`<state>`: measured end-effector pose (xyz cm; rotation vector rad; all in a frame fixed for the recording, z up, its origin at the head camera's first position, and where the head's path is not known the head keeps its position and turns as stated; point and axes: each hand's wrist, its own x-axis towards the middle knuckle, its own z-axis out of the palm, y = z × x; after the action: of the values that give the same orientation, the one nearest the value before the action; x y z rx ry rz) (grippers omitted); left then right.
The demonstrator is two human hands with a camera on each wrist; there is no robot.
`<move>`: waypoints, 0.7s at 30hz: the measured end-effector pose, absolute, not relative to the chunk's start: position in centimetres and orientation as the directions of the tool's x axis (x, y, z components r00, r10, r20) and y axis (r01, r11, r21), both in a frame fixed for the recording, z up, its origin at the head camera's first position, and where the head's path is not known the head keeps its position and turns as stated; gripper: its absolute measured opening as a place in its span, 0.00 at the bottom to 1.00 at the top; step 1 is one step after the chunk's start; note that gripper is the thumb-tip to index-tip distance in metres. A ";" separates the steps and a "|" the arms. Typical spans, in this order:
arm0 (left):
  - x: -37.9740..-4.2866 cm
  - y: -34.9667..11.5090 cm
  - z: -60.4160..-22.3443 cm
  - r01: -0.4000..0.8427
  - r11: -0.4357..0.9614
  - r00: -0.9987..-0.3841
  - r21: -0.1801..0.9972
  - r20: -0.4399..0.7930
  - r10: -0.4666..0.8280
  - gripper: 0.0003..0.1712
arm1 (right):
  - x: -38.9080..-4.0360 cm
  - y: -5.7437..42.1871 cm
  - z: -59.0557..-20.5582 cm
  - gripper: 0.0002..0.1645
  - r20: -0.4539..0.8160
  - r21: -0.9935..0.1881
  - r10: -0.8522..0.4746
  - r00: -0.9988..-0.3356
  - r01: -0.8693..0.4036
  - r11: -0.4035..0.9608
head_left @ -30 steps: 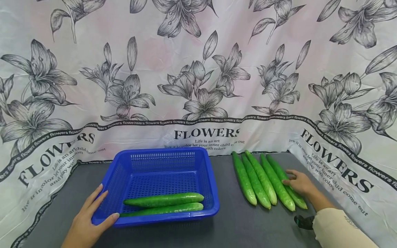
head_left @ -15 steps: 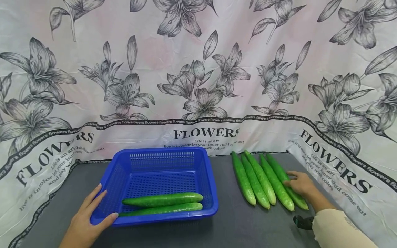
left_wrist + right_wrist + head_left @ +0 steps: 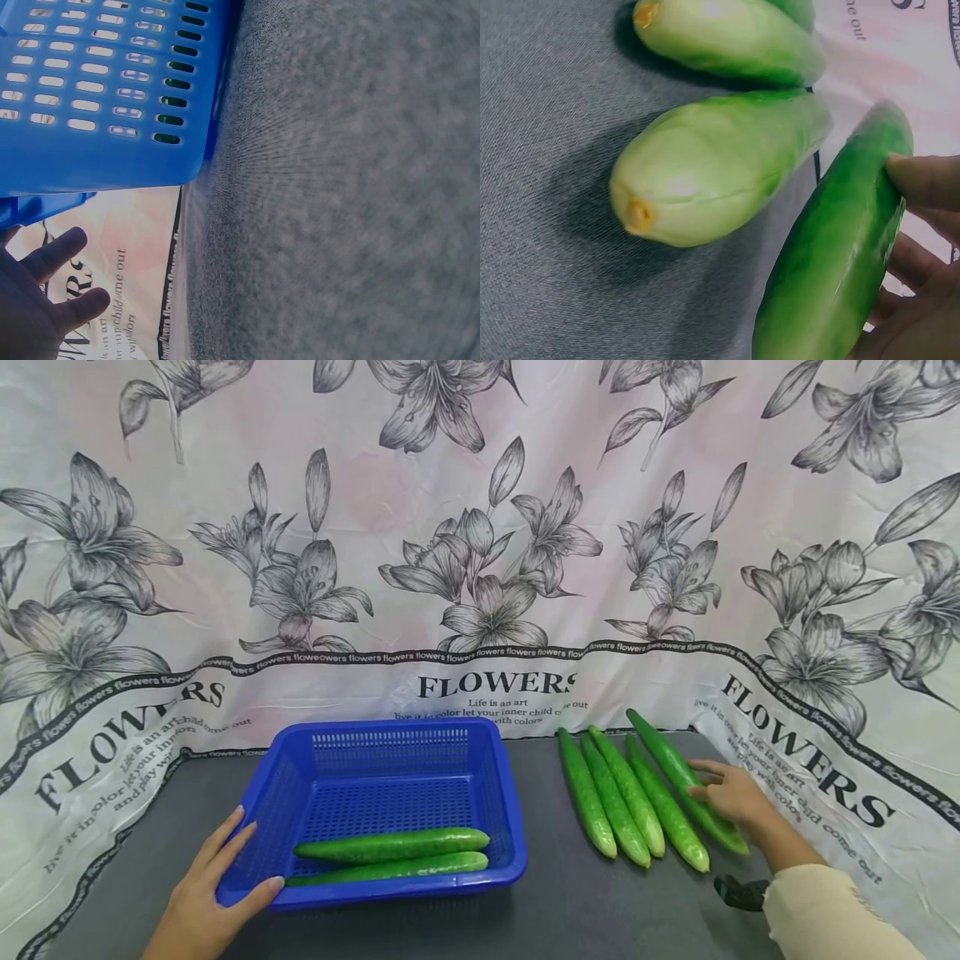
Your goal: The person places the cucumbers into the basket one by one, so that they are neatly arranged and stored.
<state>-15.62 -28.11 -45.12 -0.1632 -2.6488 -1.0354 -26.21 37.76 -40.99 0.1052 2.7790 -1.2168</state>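
Observation:
My right hand (image 3: 731, 802) pinches the rightmost cucumber (image 3: 667, 760) near its middle, thumb on one side and fingers on the other. In the right wrist view this cucumber (image 3: 832, 247) stands apart from its neighbour (image 3: 712, 169), and its far end overlaps the printed cloth. Several more cucumbers (image 3: 630, 785) lie side by side on the table just left of it. At the left, my left hand (image 3: 206, 893) rests on the corner of a blue plastic basket (image 3: 513, 810), its fingers spread and fairly straight. Two cucumbers (image 3: 393, 842) lie along the near side inside the basket.
A grey cloth-covered table (image 3: 558, 902) carries everything. White cloth printed with flowers and lettering (image 3: 495, 685) hangs behind and along both sides, close to the cucumbers' far ends. A dark device (image 3: 741, 893) sits at the right wrist by the sleeve.
The rightmost cucumber has come up and away from the row, its far end swinging up and left, held by my right hand. My left hand and the basket stay essentially put.

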 end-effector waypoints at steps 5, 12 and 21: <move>-15.7 -28.1 -45.3 0.203 0.729 -0.958 0.654 0.288 0.008 0.45 | -25.9 37.5 -40.1 0.36 -0.075 -0.739 -0.036 -0.997 0.031 0.673; -15.7 -28.2 -45.3 0.175 0.747 -0.969 0.642 0.248 0.014 0.45 | -25.4 36.6 -38.9 0.35 -0.019 -0.732 -0.102 -0.995 -0.056 0.679; -15.7 -28.1 -45.3 0.197 0.739 -0.960 0.644 0.279 0.013 0.45 | -25.3 34.8 -36.4 0.33 0.042 -0.749 -0.185 -0.982 -0.154 0.645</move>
<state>-15.70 -28.12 -45.33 -0.1650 -2.6850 -1.0373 -25.32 34.79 -36.44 -0.2900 2.8139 -1.2759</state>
